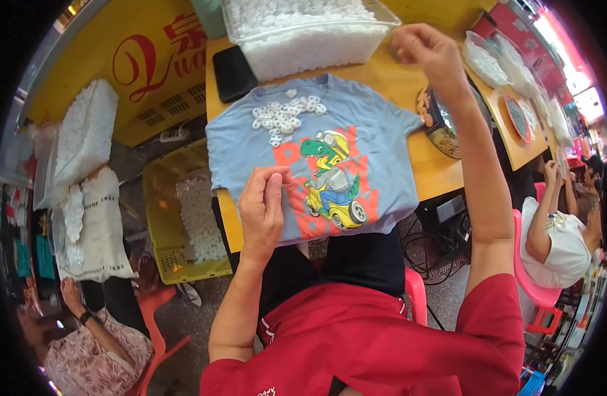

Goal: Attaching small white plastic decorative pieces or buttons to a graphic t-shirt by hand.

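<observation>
On the yellow-orange wooden table (442,175), we see a light-blue cotton T-shirt with a dinosaur print (316,158) spread flat.
Our left hand (262,208) rests on the shirt's lower left part, fingers pinched together; what they grip, we cannot tell. Our right hand (430,51) hovers raised beside the clear plastic bin of white rings (310,33), fingertips pinched. Loose small white plastic rings (283,119) lie near the collar.

Left hand (262,206) pinching closed low on a light blue dinosaur-print shirt (316,155) spread over the yellow surface (442,168), small white rings (283,119) heaped near its collar, right hand (427,53) raised beside a clear tub (310,33) of white pieces.
</observation>
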Action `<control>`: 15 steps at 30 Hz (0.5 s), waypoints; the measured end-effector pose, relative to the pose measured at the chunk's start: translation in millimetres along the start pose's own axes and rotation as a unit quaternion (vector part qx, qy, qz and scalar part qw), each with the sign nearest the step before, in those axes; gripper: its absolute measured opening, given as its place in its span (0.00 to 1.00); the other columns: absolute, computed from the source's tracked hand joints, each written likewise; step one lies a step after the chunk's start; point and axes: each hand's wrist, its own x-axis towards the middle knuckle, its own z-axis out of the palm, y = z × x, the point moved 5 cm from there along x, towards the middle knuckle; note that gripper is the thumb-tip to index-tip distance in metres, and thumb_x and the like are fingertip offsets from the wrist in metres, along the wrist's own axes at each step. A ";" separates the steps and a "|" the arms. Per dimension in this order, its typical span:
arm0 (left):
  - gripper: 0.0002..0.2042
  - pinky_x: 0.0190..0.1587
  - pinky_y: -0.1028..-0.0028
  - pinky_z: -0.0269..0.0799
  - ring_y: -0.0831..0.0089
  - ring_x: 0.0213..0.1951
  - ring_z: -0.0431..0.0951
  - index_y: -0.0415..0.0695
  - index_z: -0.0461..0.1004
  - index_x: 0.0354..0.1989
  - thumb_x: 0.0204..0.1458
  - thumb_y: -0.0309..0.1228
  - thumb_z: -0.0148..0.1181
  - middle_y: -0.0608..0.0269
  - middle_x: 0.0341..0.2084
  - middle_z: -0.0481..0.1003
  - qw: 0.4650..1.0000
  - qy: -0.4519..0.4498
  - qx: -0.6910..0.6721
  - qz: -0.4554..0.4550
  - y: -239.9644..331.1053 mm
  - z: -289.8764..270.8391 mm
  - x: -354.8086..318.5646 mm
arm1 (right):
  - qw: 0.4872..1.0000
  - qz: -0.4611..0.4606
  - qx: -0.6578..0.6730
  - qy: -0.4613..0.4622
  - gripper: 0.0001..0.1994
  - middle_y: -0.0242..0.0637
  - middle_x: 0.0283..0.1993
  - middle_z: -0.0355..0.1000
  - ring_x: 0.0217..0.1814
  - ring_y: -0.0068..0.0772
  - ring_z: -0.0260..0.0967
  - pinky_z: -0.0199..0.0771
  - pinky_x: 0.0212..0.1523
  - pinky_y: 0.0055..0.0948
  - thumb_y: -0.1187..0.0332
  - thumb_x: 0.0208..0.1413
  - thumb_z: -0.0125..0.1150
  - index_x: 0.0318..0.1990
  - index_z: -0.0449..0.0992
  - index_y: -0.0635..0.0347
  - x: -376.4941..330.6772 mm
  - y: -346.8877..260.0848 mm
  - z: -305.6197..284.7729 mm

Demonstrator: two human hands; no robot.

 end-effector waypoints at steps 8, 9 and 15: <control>0.14 0.41 0.77 0.68 0.77 0.33 0.70 0.37 0.66 0.30 0.66 0.32 0.42 0.63 0.26 0.70 0.989 -0.004 -0.132 -0.071 -17.0 -4.1 -4.6 | 0.955 -0.164 -0.065 -0.239 0.07 0.43 0.32 0.74 0.31 0.38 0.72 0.70 0.34 0.31 0.70 0.53 0.61 0.35 0.77 0.66 -61.7 -32.9 151.4; 0.15 0.41 0.77 0.69 0.76 0.33 0.71 0.38 0.65 0.28 0.66 0.32 0.42 0.63 0.25 0.70 0.985 -0.008 -0.157 -0.067 -16.8 -3.1 -4.5 | 0.951 -0.163 -0.080 -0.249 0.07 0.43 0.33 0.74 0.33 0.41 0.72 0.70 0.35 0.32 0.70 0.53 0.61 0.35 0.77 0.66 -62.1 -28.1 162.0; 0.14 0.29 0.73 0.68 0.71 0.23 0.72 0.36 0.67 0.26 0.63 0.31 0.48 0.59 0.18 0.71 0.997 0.012 -0.073 -0.036 -24.9 -1.3 -4.4 | 0.940 -0.162 -0.127 -0.272 0.07 0.43 0.34 0.73 0.39 0.49 0.71 0.71 0.41 0.42 0.68 0.52 0.58 0.35 0.79 0.59 -49.8 -27.4 188.0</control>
